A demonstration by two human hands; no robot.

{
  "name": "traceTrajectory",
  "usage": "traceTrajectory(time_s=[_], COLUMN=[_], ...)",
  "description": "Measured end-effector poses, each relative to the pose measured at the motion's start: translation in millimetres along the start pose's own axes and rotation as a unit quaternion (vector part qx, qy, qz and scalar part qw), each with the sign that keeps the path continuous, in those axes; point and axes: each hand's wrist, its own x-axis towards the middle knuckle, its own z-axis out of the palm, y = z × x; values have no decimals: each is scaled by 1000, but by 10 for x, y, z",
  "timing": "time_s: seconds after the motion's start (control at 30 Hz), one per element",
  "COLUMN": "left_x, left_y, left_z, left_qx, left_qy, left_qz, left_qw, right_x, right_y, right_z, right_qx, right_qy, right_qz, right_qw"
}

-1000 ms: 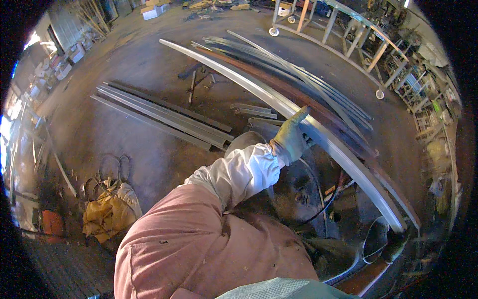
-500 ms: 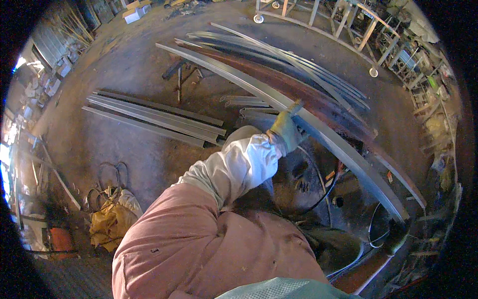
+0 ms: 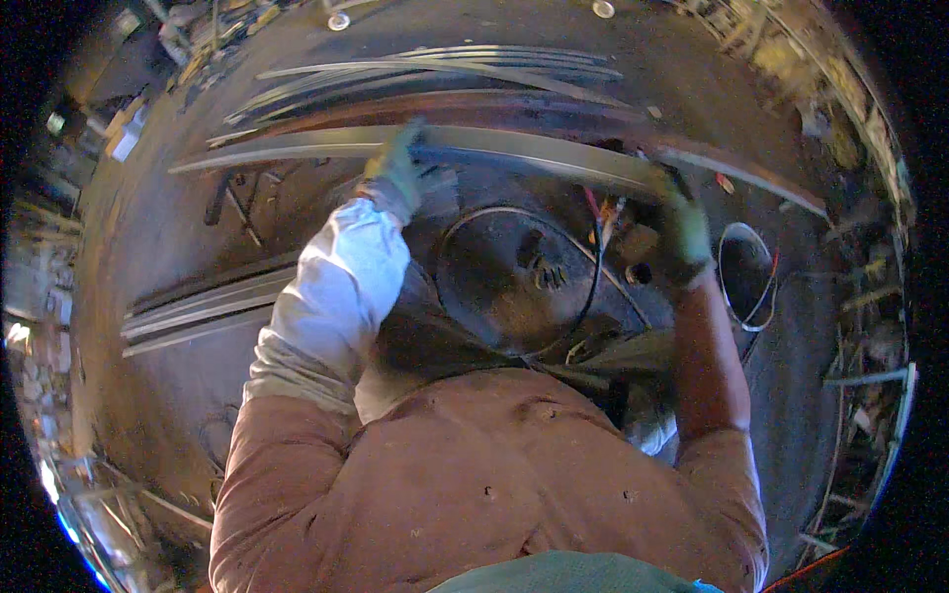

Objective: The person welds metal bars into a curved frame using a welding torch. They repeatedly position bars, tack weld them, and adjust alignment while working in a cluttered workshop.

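Observation:
A long grey metal profile bar (image 3: pixel 524 153) lies crosswise in front of me, over a rusty beam. My left hand (image 3: pixel 398 163), in a yellowish-green work glove, is closed over the bar left of its middle, with the thumb side along the top edge. My right hand (image 3: pixel 680 222), gloved too and smeared by motion, is closed around the bar's right end. A white sleeve guard covers my left forearm. The right fingers are partly hidden.
Behind the bar are the rusty beam (image 3: pixel 474 102) and several thin metal strips (image 3: pixel 395 67). More grey profiles (image 3: pixel 213 306) lie on the floor at left. A black cable (image 3: pixel 440 282) loops before me, and a pale ring of hose or wire (image 3: pixel 725 287) is at right.
The bar, slanting from far left to near right before, now runs nearly level across the view. My head view has turned to the right, and both hands stay on the bar.

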Motion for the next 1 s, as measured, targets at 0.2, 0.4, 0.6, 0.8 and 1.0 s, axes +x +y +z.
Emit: traceTrajectory(time_s=[0.2, 0.4, 0.6, 0.8, 1.0], left_x=[830, 1360, 1622, 2104, 2262], left_y=[375, 624, 885, 1184, 1030], left_z=[-1276, -1886, -2265, -2707, -2378], left_qx=[33, 138, 180, 343, 685], left_qy=[20, 72, 81, 105, 182], left_qz=[2, -24, -13, 94, 136], left_qw=[999, 987, 980, 929, 692], right_x=[112, -43, -104, -65, -187], right_y=[186, 379, 424, 324, 768], right_z=[851, 626, 554, 649, 439], right_qx=[-370, -539, -501, -481, -486], right_qy=[-127, -323, -473, -459, -448], right_qz=[-11, -15, 170, 151, 44], right_qw=[920, 777, 705, 732, 750])
